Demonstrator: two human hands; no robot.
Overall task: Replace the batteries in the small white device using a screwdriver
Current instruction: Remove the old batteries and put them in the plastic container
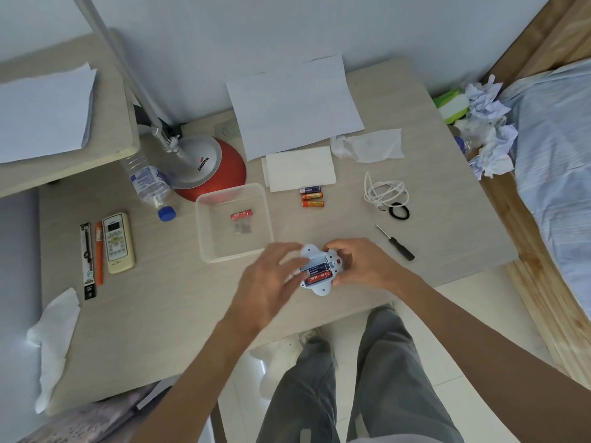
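Note:
The small white device (315,255) lies near the table's front edge with its battery bay uncovered; a blue battery and a red battery sit inside. My right hand (358,263) grips the device's right side. My left hand (271,276) hovers at its left side, fingers spread and blurred, their tips at the bay. The black-handled screwdriver (396,243) lies on the table to the right. Three loose batteries (311,197) lie behind the device. A clear plastic tray (204,231) holds a red battery (241,213) and a small bag.
A red lamp base (224,174), a water bottle (150,183), a remote control (117,243) and pens sit at the left. Paper sheets (294,103), tissues, a white cable (385,190) and a black hair tie (399,211) lie at the back. A bed stands to the right.

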